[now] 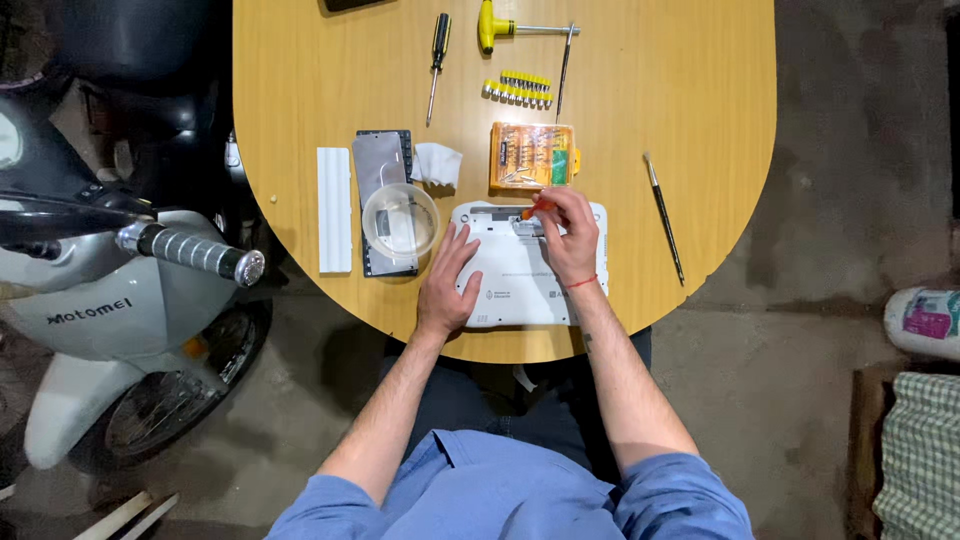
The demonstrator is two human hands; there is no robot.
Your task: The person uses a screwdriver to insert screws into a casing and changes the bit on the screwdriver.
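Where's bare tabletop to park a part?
Free: the table's right side, past the thin brush; also its far-left corner, beyond the white strip. Crowded: centre, around the bowl, orange bit case, white laptop and both hands.

A white laptop (pixel 525 268) lies on the yellow-tan wood-grain table (pixel 690 90). Just above the laptop sits a translucent orange bit case (pixel 533 156); farther above, a yellow-handled T-driver (pixel 492 27) and yellow-collared bits (pixel 518 90). Left of the laptop are a clear bowl (pixel 400 221), a grey panel (pixel 381 165) and a white strip (pixel 334 210). The right hand (pixel 570 238) wears a red wrist thread (pixel 582 284); sleeves (pixel 690 495) are blue.
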